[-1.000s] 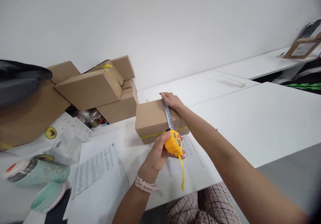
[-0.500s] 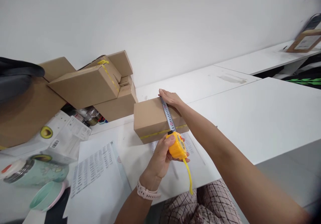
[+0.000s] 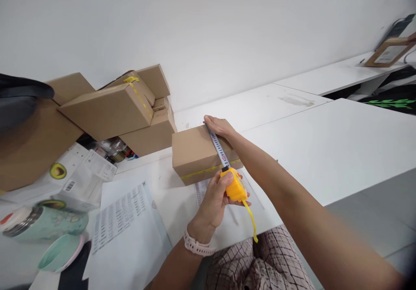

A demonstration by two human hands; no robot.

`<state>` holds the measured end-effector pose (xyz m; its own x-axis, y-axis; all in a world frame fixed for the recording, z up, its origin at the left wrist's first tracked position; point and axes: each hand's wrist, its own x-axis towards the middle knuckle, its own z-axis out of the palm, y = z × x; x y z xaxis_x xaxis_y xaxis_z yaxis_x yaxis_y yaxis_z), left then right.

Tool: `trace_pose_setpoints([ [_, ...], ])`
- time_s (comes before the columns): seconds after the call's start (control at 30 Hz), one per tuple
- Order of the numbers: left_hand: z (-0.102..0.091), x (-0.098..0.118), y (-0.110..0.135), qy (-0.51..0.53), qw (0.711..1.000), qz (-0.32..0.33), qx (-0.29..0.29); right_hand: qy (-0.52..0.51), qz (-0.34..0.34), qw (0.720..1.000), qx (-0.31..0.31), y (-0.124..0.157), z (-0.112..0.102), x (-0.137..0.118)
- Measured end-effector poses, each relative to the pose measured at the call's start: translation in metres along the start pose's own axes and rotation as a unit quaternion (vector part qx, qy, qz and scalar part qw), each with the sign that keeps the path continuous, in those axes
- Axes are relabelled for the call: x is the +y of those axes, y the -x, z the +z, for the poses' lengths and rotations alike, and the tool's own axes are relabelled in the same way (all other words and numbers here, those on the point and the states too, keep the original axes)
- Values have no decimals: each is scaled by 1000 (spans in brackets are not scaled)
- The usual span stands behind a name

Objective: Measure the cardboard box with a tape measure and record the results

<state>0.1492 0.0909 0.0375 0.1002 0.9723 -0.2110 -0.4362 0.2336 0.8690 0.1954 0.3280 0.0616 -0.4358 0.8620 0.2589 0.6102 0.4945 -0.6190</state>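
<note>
My left hand (image 3: 212, 203) is closed around the yellow case of a tape measure (image 3: 236, 187), thumb on top, in front of a small brown cardboard box (image 3: 193, 149). The metal blade (image 3: 217, 145) runs out of the case and lies slantwise over the box top to its far edge. There my right hand (image 3: 221, 126) holds the blade's end against the box, its fingertips partly hidden. A yellow wrist strap dangles from the case. Yellow tape runs along the box's near side. A printed sheet (image 3: 201, 190) lies partly under the box.
Several cardboard boxes (image 3: 107, 110) are stacked at the left against the wall. Nearer are a white carton with avocado pictures (image 3: 78, 168), printed papers (image 3: 126, 229), a mint green bottle (image 3: 55, 223) and a green cup (image 3: 58, 253). A framed brown item (image 3: 388, 53) stands far right.
My left hand and the tape case have shifted slightly right, and the case has turned a little. My right hand stays at the box's far edge. The whole view has shifted slightly.
</note>
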Motion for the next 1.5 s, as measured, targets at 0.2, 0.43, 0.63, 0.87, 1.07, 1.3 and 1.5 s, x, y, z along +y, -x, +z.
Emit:
trace_pose_setpoints([
  [0.2, -30, 15, 36, -69, 994, 83, 15, -271, 2, 958, 91, 23, -43, 19],
  [0.43, -116, 5, 45, -172, 925, 226, 253, -252, 99, 961, 51, 128, -45, 84],
  [0.63, -123, 36, 26, -130, 950, 204, 198, -168, 67, 983, -2, 145, -43, 51],
  [0.87, -106, 88, 5, -145, 943, 257, 156, 82, 81, 984, 137, 93, -81, 5],
  [1.07, -95, 80, -9, -185, 941, 225, 172, 57, 20, 979, 197, 72, -56, 27],
  [1.3, -53, 23, 11, -205, 948, 230, 84, 111, -34, 981, 156, 48, -56, 21],
  [1.5, -37, -45, 4, -153, 984, 80, -39, 157, -12, 981, 114, 32, -58, 20],
])
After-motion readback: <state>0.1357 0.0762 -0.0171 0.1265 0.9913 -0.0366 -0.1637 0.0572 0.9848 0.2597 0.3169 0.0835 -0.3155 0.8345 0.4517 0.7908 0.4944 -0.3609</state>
